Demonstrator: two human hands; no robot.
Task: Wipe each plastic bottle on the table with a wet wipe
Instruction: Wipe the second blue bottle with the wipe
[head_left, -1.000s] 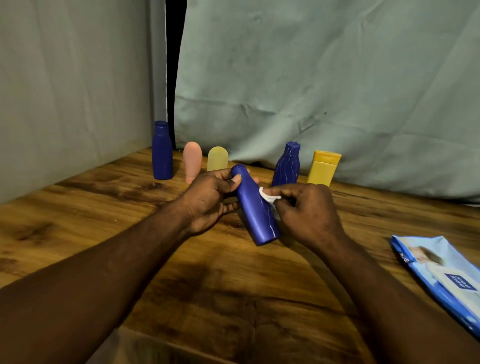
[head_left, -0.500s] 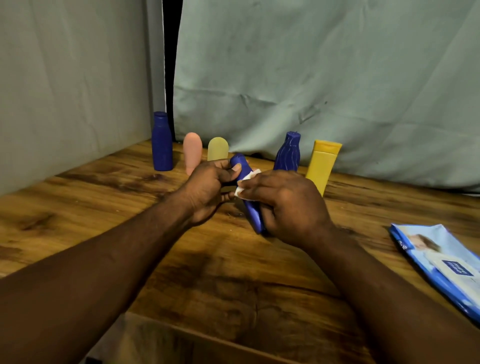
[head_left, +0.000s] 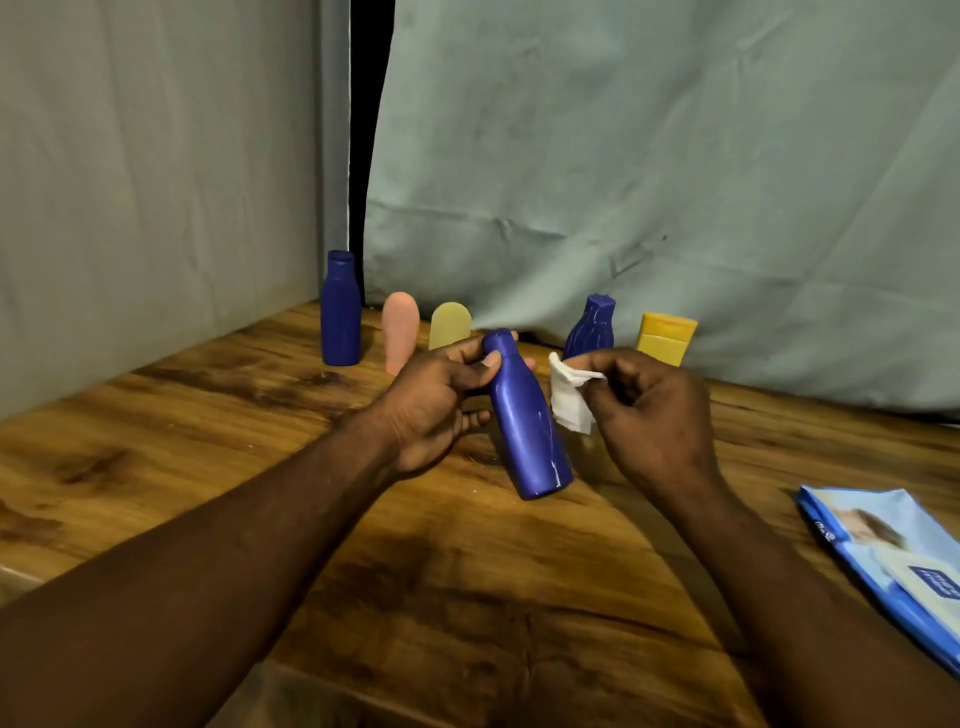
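Grip status: left hand (head_left: 431, 410) curled round the neck of a blue bottle (head_left: 524, 431), held tilted, base lowest, over mid-tabletop (head_left: 208, 426). Right hand (head_left: 654, 415) pinches a folded wet wipe (head_left: 569, 400) just beside the bottle's flank; contact unconfirmed. Along the far edge stand a tall blue bottle (head_left: 340, 312), pink bottle (head_left: 401, 330), pale yellow bottle (head_left: 450, 325), ribbed blue bottle (head_left: 589, 327) and yellow-capped bottle (head_left: 665, 338). Wipes pack (head_left: 893, 561) lies at the right edge.

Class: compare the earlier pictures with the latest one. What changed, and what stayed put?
The right hand drew the wet wipe off the blue bottle, moving rightward. The left hand still grips the bottle's neck. The five standing bottles and wipes pack stayed put.
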